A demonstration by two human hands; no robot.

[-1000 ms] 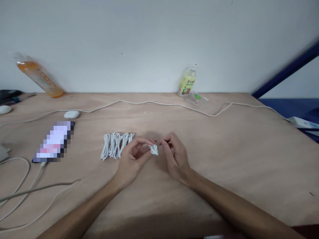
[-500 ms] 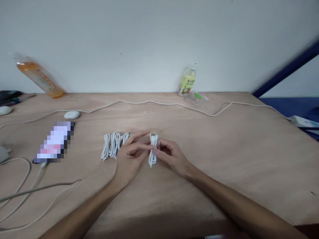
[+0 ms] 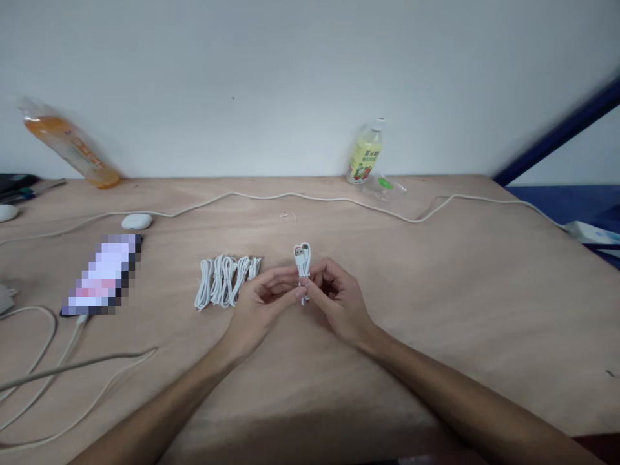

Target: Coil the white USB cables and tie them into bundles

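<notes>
A white USB cable (image 3: 303, 258), folded into a bundle with its metal plug at the top, is held upright between my two hands. My right hand (image 3: 341, 300) pinches the middle of the bundle with thumb and forefinger. From the other side, my left hand (image 3: 259, 310) has its thumb and fingers closed on the cable's lower part. Left of my left hand, several bundled white cables (image 3: 223, 282) lie side by side in a row on the wooden table (image 3: 436, 323); the hand stands close to the rightmost ones.
A phone (image 3: 104, 274) with a charging cord lies left, below a white earbud case (image 3: 137, 221). One long white cord (image 3: 290, 195) crosses the back. An orange drink bottle (image 3: 72, 148) and a yellow one (image 3: 365, 155) lean by the wall. Small white scraps (image 3: 285, 216) lie mid-table.
The held cable bundle has risen slightly and its plug now points more toward me. My left fingers, stretched across the bundle before, have closed around its lower part.
</notes>
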